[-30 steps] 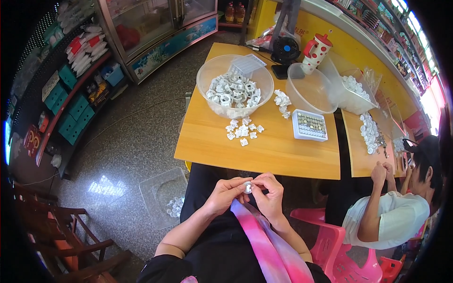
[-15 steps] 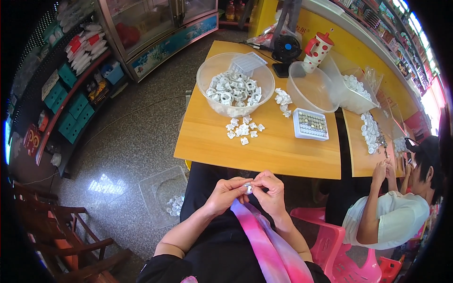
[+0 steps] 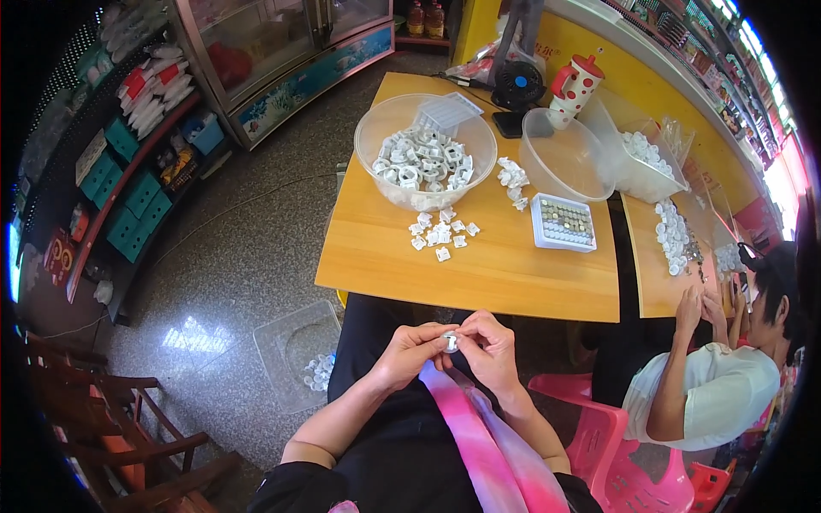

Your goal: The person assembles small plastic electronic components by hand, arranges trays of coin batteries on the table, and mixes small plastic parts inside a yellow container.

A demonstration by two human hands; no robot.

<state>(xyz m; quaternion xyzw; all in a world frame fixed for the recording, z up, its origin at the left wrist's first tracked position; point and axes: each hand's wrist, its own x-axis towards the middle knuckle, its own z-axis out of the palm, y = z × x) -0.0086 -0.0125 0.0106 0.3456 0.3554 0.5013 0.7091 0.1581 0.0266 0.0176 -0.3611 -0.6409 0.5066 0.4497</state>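
Note:
Over my lap, just off the table's near edge, my left hand and my right hand pinch a small round white plastic part between thumbs and fingertips. Its finer detail is too small to make out. Ahead on the wooden table lies a loose group of small white plastic pieces. Behind them stands a big clear round tub with many white ring-like parts in it. To the right, a white tray holds rows of small round pieces, and a little heap of white parts lies beside the tub.
A second clear tub, a spotted tumbler and a small black fan stand at the back. A clear bin with white parts sits on the floor at left. At right, another person works near a pink chair.
My hands keep nearly the same place and still pinch the small white part. The view has shifted very slightly.

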